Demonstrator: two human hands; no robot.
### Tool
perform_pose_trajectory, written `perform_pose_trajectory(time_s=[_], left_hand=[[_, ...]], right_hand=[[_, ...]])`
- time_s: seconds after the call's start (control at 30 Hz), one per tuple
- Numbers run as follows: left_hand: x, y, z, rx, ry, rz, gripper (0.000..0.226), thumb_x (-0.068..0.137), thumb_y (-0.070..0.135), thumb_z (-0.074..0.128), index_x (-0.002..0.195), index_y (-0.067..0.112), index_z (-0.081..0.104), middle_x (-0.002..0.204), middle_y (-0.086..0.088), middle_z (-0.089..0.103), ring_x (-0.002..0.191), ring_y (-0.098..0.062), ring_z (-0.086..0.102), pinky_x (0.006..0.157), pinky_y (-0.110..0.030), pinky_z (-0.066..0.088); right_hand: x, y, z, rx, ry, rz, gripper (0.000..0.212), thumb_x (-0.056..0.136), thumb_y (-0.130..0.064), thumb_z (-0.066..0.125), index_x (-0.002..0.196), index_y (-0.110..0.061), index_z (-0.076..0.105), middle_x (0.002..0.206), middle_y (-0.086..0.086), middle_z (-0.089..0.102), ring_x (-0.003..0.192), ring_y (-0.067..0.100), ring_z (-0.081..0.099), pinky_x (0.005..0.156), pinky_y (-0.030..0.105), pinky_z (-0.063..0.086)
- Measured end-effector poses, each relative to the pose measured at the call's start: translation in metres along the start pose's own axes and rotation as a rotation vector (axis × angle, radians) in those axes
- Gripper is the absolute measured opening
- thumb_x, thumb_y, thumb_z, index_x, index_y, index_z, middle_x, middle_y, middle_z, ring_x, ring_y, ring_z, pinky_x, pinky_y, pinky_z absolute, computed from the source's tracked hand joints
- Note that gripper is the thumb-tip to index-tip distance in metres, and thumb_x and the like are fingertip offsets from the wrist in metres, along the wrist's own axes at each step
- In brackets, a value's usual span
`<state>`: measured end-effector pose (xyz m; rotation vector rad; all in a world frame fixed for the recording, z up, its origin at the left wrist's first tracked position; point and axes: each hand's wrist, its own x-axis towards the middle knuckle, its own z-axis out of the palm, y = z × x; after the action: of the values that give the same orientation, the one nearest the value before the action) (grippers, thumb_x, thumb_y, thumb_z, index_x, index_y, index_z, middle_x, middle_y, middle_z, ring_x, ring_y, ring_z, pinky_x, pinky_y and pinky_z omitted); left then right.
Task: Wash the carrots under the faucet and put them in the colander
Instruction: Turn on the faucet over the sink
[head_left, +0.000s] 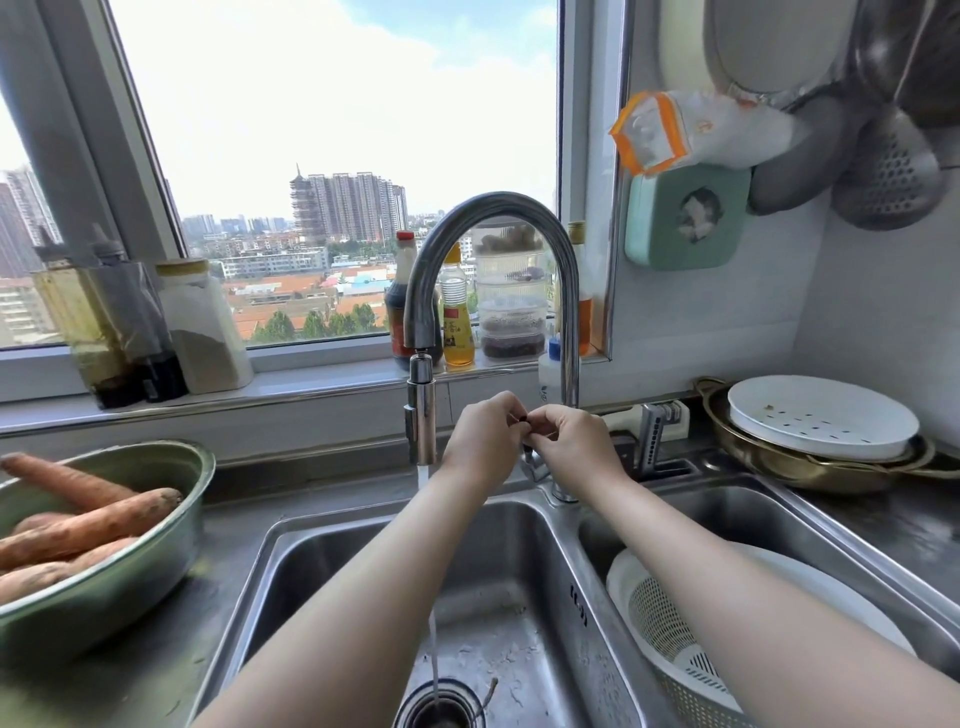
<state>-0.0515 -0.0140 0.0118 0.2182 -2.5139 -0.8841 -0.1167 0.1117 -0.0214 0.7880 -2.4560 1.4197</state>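
Carrots (88, 525) lie piled in the metal bowl (135, 587) on the surface (171, 670) at your left, well apart from both grips, so none is under the water yet. Your left grip (478, 441) and right grip (574, 447) meet behind the spout, low on the faucet (498, 208). The fingers are curled and both pinch a small dark lever tip (522, 419). I judge it the end of the tap lever, though it's mostly hidden. Neither has a carrot. A thin stream (423, 475) drops into the left basin (322, 561), so you look to be setting the flow before the first rinse. The colander (665, 639) leans in the right basin (737, 514), just beside the stream: a short carry once a carrot is clean. Next call is a reach left to the bowl, and watch for splash if that flow opens up
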Motion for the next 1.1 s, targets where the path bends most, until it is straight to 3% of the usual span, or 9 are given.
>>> perform_pose_trajectory(time_s=[0.17, 0.23, 0.33, 0.53, 0.63, 0.77, 0.9, 0.97, 1.1], left_hand=[[-0.004, 0.005, -0.001, 0.046, 0.005, -0.02, 0.007, 0.101, 0.014, 0.062, 0.105, 0.011, 0.067, 0.099, -0.008, 0.07, 0.086, -0.026, 0.061, 0.073, -0.034, 0.051], [-0.006, 0.006, -0.002, 0.055, 0.002, -0.038, 0.006, 0.101, 0.015, 0.061, 0.104, 0.012, 0.066, 0.099, -0.009, 0.07, 0.085, -0.026, 0.061, 0.069, -0.033, 0.049], [-0.006, 0.006, -0.002, 0.063, -0.005, -0.054, 0.008, 0.102, 0.016, 0.06, 0.106, 0.013, 0.066, 0.102, -0.009, 0.071, 0.085, -0.025, 0.061, 0.069, -0.032, 0.047], [-0.011, 0.012, -0.012, 0.121, -0.103, 0.0, 0.035, 0.106, 0.025, 0.053, 0.139, 0.014, 0.055, 0.133, -0.009, 0.064, 0.118, -0.029, 0.06, 0.093, -0.038, 0.05], [-0.023, 0.022, -0.029, 0.117, -0.035, 0.085, 0.032, 0.107, 0.025, 0.049, 0.137, 0.016, 0.056, 0.134, -0.007, 0.062, 0.117, -0.024, 0.06, 0.091, -0.036, 0.049], [-0.053, 0.031, -0.064, 0.138, 0.046, 0.195, 0.026, 0.102, 0.015, 0.051, 0.123, 0.012, 0.066, 0.116, -0.008, 0.069, 0.104, -0.025, 0.064, 0.086, -0.033, 0.05], [-0.087, 0.019, -0.111, 0.175, 0.135, 0.286, 0.014, 0.098, 0.015, 0.057, 0.107, 0.011, 0.066, 0.096, -0.007, 0.071, 0.085, -0.027, 0.066, 0.079, -0.04, 0.056], [-0.1, 0.006, -0.138, 0.193, 0.205, 0.282, 0.01, 0.097, 0.019, 0.058, 0.102, 0.014, 0.066, 0.089, -0.005, 0.071, 0.076, -0.027, 0.066, 0.07, -0.043, 0.058], [-0.119, -0.026, -0.195, 0.263, 0.22, 0.147, 0.015, 0.101, 0.024, 0.054, 0.099, 0.015, 0.066, 0.089, -0.004, 0.072, 0.075, -0.021, 0.066, 0.068, -0.038, 0.057]], right_hand=[[-0.003, -0.005, -0.004, -0.033, -0.039, 0.015, 0.013, 0.096, -0.017, 0.072, 0.103, -0.024, 0.079, 0.091, -0.008, 0.078, 0.084, 0.006, 0.069, 0.067, 0.002, 0.043], [-0.005, -0.009, -0.005, -0.043, -0.063, 0.027, 0.012, 0.096, -0.018, 0.072, 0.103, -0.026, 0.079, 0.091, -0.007, 0.078, 0.085, 0.008, 0.07, 0.069, 0.006, 0.046], [-0.006, -0.013, -0.006, -0.071, -0.087, 0.037, 0.013, 0.096, -0.022, 0.072, 0.107, -0.026, 0.078, 0.096, -0.005, 0.078, 0.091, 0.013, 0.071, 0.083, 0.026, 0.055], [-0.013, -0.029, -0.012, -0.174, -0.103, 0.02, 0.032, 0.1, -0.018, 0.06, 0.132, -0.017, 0.066, 0.117, 0.001, 0.072, 0.102, 0.017, 0.063, 0.084, 0.027, 0.046], [-0.02, -0.051, -0.02, -0.226, -0.047, -0.021, 0.023, 0.102, -0.024, 0.056, 0.121, -0.016, 0.067, 0.113, 0.002, 0.071, 0.1, 0.021, 0.064, 0.083, 0.033, 0.051], [-0.039, -0.086, -0.028, -0.251, -0.078, -0.042, 0.023, 0.102, -0.036, 0.056, 0.091, -0.02, 0.07, 0.088, -0.002, 0.072, 0.084, 0.019, 0.068, 0.076, 0.04, 0.059], [-0.068, -0.135, -0.022, -0.245, -0.135, -0.128, 0.037, 0.098, -0.028, 0.056, 0.062, -0.019, 0.057, 0.063, -0.002, 0.061, 0.061, 0.014, 0.055, 0.055, 0.028, 0.042], [-0.079, -0.161, -0.01, -0.215, -0.154, -0.204, 0.04, 0.099, -0.026, 0.057, 0.059, -0.018, 0.056, 0.057, -0.004, 0.057, 0.055, 0.009, 0.047, 0.05, 0.02, 0.032], [-0.084, -0.209, 0.038, -0.134, -0.254, -0.316, 0.033, 0.1, -0.025, 0.058, 0.069, -0.014, 0.065, 0.06, -0.001, 0.062, 0.052, 0.01, 0.048, 0.046, 0.018, 0.031]])
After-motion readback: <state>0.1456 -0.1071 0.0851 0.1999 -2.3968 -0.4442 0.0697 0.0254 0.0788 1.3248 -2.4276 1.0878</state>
